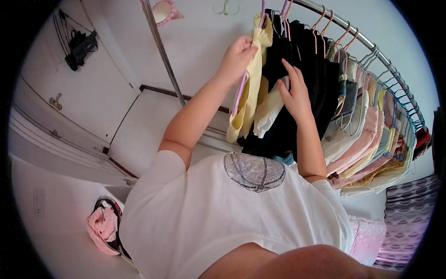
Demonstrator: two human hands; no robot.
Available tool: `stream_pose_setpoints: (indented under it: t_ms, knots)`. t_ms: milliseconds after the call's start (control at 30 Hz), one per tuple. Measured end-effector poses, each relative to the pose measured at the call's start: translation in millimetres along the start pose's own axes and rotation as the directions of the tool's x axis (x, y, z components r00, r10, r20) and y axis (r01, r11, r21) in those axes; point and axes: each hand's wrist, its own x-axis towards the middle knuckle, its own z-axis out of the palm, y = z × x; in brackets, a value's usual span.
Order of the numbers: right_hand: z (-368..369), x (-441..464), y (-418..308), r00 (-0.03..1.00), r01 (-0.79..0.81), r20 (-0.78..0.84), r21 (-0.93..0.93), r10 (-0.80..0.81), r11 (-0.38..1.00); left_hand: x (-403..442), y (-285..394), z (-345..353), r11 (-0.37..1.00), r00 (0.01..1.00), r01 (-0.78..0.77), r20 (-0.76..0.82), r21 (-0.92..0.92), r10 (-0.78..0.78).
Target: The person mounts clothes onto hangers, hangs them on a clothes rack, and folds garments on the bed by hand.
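Below the upper end of the metal clothes rail, our left hand pinches the edge of a yellow garment between thumb and fingers. The garment hangs lengthwise to the left of the rail's upper end, with a purple hanger showing along its side; we cannot tell whether that hanger is hooked on the rail, since its top leaves the view. Our right hand is raised under the rail with its fingers spread, in front of black garments; we cannot tell whether it touches them. A white garment hangs below the rail between our two hands, just beside the right thumb. Farther along the rail we see a tight row of light clothes, a pink garment among them. Beneath the rail's far end is a patterned curtain.
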Motion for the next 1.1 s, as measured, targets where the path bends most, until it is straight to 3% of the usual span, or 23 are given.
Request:
stream_pose_setpoints:
  t_ms: [333, 433, 533, 633, 733, 833, 933, 1100]
  knots:
    - [-3, 1, 0, 1.0, 0.004, 0.015, 0.026, -0.005, 1.0, 59, 6, -2, 1.0, 0.998, 0.002, -0.07, -0.014, -0.003]
    - [-3, 1, 1, 1.0, 0.007, 0.009, 0.004, -0.007, 1.0, 65, 10, -1, 0.995, 0.992, 0.102, -0.069, -0.018, -0.103]
    - [-5, 1, -4, 1.0, 0.001, 0.009, 0.021, -0.002, 1.0, 79, -4, -2, 0.992, 0.994, 0.099, -0.049, 0.077, -0.096]
    - [-2, 0, -4, 1.0, -0.015, -0.006, 0.013, 0.015, 1.0, 73, -19, 1, 0.999, 0.999, 0.018, -0.049, 0.045, -0.016]
    - [1, 1, -4, 1.0, -0.015, -0.005, 0.019, 0.015, 1.0, 73, -22, 1, 0.999, 0.999, 0.037, -0.022, -0.005, -0.037]
    - [14, 2, -11, 0.991, 0.075, -0.112, -0.003, -0.075, 0.997, 51, -1, 15, 0.993, 0.993, 0.117, -0.005, -0.027, -0.117]
    - [26, 5, -18, 0.991, 0.092, -0.098, 0.023, -0.09, 0.995, 37, 3, 20, 0.984, 0.988, 0.106, 0.099, 0.142, -0.121]
    - [36, 9, -20, 0.996, 0.071, -0.064, 0.056, -0.068, 0.996, 20, -5, 14, 0.971, 0.985, 0.01, 0.167, 0.239, -0.052]
